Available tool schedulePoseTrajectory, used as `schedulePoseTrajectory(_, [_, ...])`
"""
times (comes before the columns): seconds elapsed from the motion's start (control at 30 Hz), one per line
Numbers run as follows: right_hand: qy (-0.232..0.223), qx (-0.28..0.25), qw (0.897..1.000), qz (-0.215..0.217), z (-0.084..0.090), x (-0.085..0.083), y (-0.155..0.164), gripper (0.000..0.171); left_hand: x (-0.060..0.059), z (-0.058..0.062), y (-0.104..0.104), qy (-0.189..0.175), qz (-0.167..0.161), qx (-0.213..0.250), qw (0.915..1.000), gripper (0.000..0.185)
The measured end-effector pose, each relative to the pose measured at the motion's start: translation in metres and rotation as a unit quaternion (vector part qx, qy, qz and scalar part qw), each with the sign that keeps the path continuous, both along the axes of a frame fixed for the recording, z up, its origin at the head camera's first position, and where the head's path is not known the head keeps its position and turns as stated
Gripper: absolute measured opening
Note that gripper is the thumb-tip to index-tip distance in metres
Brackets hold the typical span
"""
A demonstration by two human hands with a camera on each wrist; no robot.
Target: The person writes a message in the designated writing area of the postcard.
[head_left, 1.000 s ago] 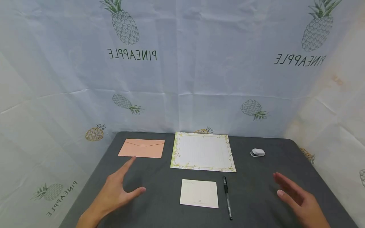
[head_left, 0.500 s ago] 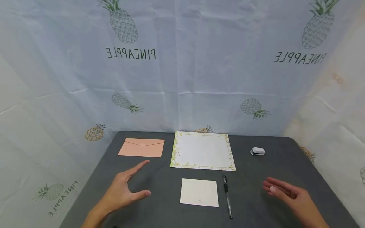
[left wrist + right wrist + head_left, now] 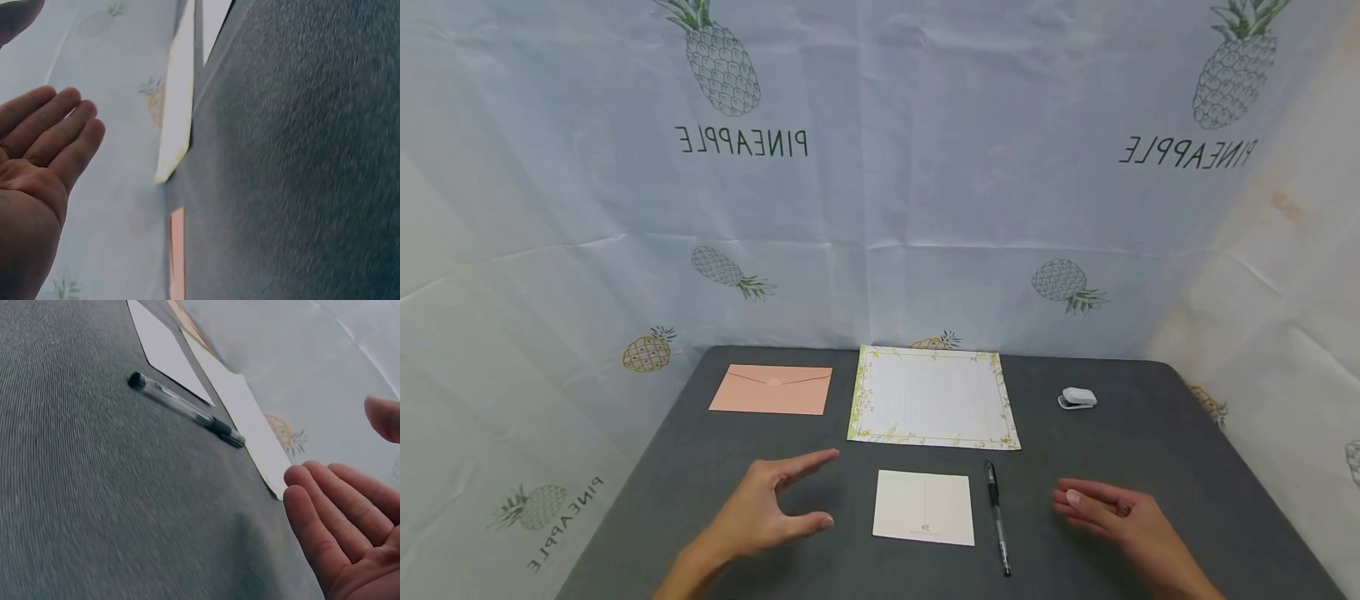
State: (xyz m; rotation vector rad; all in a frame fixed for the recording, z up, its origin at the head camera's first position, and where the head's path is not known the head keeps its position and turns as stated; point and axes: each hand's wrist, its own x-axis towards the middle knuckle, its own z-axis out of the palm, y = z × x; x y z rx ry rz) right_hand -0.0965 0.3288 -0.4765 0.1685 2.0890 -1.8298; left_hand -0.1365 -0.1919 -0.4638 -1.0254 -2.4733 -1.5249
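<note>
My left hand point(image 3: 758, 510) hovers left of a small cream card point(image 3: 923, 507), thumb and fingers spread apart with nothing between them. Right of the card lies a capped black pen point(image 3: 997, 518), pointing away from me. Farther to the right, my right hand point(image 3: 1120, 521) is held over the table, palm inward, empty, its fingers relaxed. In the right wrist view the pen point(image 3: 187, 411) lies beyond the fingertips, apart from them. Behind the card is a larger sheet of paper point(image 3: 934, 398) with a leafy yellow-green border.
A closed peach envelope point(image 3: 771, 390) lies at the back left of the dark table point(image 3: 842, 575). At the back right sits a small white stapler point(image 3: 1077, 398). A pale cloth point(image 3: 880, 183) printed with pineapples hangs behind and at both sides.
Both hands have moved inward: the left one rightward from near the envelope toward the card, the right one leftward toward the pen. The things on the table have stayed put.
</note>
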Motion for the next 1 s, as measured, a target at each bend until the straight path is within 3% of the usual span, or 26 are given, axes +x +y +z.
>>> schedulePoseTrajectory(0.3, [-0.021,0.029,0.999,-0.036,-0.008,-0.009,-0.031,0.062,0.0,-0.009,0.017,-0.046,-0.017,-0.004,0.9988,0.06])
schedulePoseTrajectory(0.7, [-0.004,0.076,0.996,-0.046,-0.017,-0.017,-0.057,0.048,0.0,-0.01,0.04,-0.111,-0.032,-0.023,0.9931,0.063])
schedulePoseTrajectory(1.0, [-0.002,0.124,0.991,-0.054,-0.024,-0.021,-0.071,0.039,0.001,-0.014,0.053,-0.136,-0.047,-0.03,0.9891,0.062])
